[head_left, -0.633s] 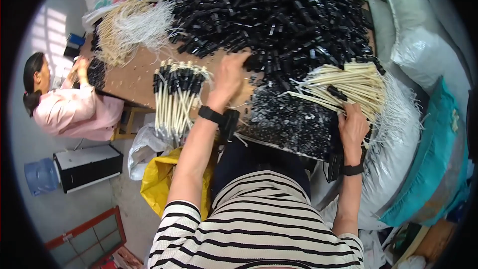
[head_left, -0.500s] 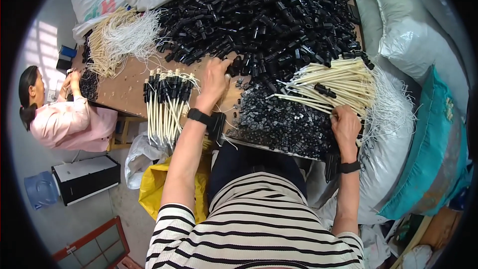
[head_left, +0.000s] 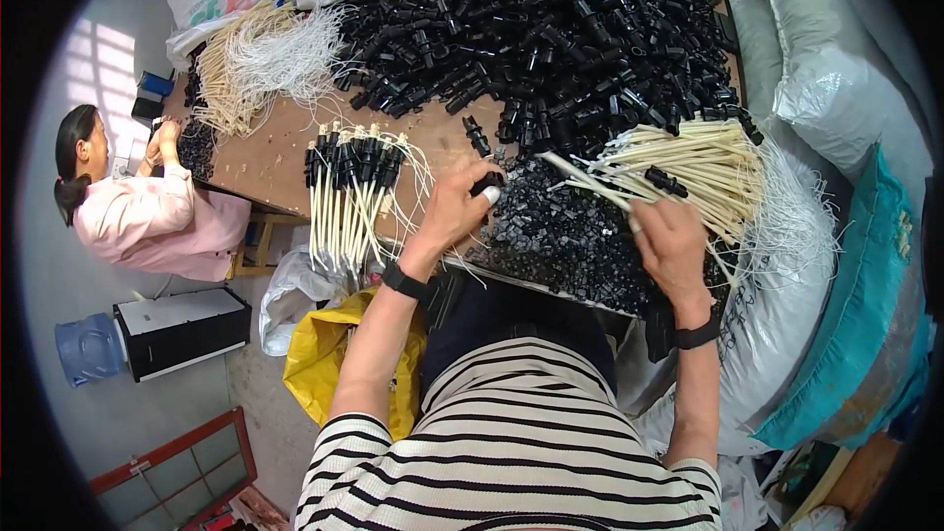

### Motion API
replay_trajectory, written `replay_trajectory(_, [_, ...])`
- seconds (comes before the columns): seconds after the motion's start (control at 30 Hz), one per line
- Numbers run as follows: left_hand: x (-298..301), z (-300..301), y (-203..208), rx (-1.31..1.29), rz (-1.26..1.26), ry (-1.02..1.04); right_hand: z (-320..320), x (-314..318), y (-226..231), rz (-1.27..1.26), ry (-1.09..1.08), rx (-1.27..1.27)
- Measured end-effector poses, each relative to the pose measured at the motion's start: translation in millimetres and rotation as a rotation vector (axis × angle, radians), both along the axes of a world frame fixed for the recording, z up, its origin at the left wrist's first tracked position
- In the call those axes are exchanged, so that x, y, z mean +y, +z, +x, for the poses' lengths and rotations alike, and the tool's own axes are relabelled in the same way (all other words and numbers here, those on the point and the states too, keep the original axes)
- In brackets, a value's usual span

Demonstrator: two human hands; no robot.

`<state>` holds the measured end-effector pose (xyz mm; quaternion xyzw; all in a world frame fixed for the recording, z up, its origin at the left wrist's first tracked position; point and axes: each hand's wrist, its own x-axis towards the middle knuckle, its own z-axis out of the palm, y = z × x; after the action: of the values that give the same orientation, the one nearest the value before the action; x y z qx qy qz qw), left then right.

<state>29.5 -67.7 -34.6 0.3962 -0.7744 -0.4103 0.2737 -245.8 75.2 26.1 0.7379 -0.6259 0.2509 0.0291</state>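
Note:
My left hand (head_left: 457, 211) pinches a small black plastic fitting (head_left: 487, 183) between thumb and fingers, above the table's front part. A thin cream-coloured rod (head_left: 585, 178) is held in my right hand (head_left: 671, 244), its free end pointing up and left toward that fitting, the two still apart. Beside the right hand lies a stack of similar cream rods (head_left: 703, 172) with white strings at their ends, and one black fitting (head_left: 667, 181) on top. Left of my left hand, a bundle of cream rods (head_left: 334, 221) carries black fittings at its far ends.
A big heap of black fittings (head_left: 551, 49) covers the table's back. Small black bits (head_left: 560, 236) spread before me. More stringed rods (head_left: 236, 69) lie far left on the brown table (head_left: 270, 162), near a person in pink (head_left: 152, 216). Full sacks (head_left: 836, 49) crowd the right.
My left hand has come back from the heap's edge with a black fitting. My right hand has drawn a cream rod from the stack, moving it left. The view has shifted slightly.

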Motion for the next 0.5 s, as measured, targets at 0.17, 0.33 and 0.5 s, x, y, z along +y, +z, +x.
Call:
replay_trajectory(0.17, [8, 1, -3, 0.049, 0.289, -0.058, 27, 4, -15, 0.094, 0.061, -0.18])
replay_trajectory(0.33, [12, 1, 3, -0.095, -0.173, -0.266, 40, 12, -20, 0.177, 0.057, -0.133])
replay_trajectory(0.5, [30, -9, 17, -0.159, -0.494, -0.31, 51, 5, -28, 0.125, -0.135, -0.102])
